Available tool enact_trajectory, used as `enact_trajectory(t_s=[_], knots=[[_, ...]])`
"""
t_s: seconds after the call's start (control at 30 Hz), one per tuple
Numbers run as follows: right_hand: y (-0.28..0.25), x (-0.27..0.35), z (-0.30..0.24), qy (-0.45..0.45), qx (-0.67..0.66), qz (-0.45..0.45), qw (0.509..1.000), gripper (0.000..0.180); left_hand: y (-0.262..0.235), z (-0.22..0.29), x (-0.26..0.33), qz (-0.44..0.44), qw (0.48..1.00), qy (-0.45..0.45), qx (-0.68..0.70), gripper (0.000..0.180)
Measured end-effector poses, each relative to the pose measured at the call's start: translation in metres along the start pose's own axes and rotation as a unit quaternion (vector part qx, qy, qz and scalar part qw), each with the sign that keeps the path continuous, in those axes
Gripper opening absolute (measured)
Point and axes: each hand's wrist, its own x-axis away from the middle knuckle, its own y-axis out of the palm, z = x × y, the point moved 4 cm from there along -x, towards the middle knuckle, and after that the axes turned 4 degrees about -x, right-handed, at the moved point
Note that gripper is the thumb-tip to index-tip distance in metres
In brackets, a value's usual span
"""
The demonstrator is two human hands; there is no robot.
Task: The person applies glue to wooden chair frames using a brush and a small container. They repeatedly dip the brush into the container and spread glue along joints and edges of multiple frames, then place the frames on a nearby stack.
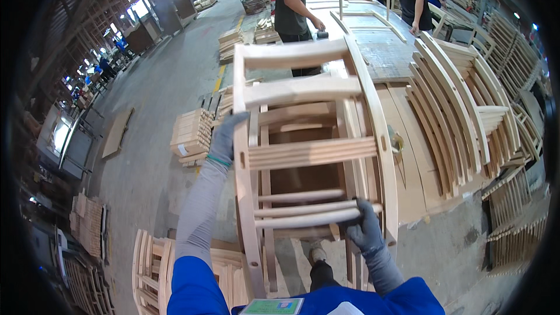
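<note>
The person's left hand [226,135] is closed round the left upright [245,198] of a pale wooden chair-back frame [312,153]; right hand [367,230] grips a lower rung [303,220] near its right end. Frame in front of the person, short of the worktable [379,61]. Risk: uneven grip could twist it into the curved-part stack [441,118]. Count: one held frame, two dark-shirted co-workers [291,3] nearest.

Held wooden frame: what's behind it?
Through gaps in the held frame: more pale wooden rails and a dark brown surface. Whatever its own wood covers is hidden.
</note>
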Motion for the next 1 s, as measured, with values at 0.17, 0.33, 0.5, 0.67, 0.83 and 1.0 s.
enact_trajectory(t_s=[0.17, 0.33, 0.5, 0.67, 0.83, 1.0], knots=[[-0.028, -0.030, 0.032, 0.189, -0.165, 0.045, 0.967, 0.038, 0.013, -0.054, -0.044, -0.001, 0.994, -0.072, 0.088, 0.034], [-0.045, -0.055, 0.052, 0.093, -0.071, 0.042, 0.992, 0.036, 0.003, -0.062, -0.064, -0.015, 0.983, -0.127, 0.134, 0.038], [0.010, -0.053, 0.032, 0.291, -0.155, 0.028, 0.944, 0.043, -0.038, -0.084, -0.063, 0.092, 0.973, -0.195, 0.086, 0.041], [0.018, -0.055, 0.051, 0.312, -0.128, -0.037, 0.941, 0.051, -0.046, -0.070, -0.032, 0.079, 0.982, -0.087, 0.150, 0.048], [0.061, -0.035, 0.057, 0.400, -0.026, -0.189, 0.897, 0.041, -0.074, -0.118, 0.108, 0.186, 0.975, -0.023, 0.116, 0.028], [0.104, -0.026, 0.089, 0.332, 0.046, -0.201, 0.920, 0.035, -0.125, -0.249, 0.355, 0.387, 0.888, -0.231, 0.086, 0.015]])
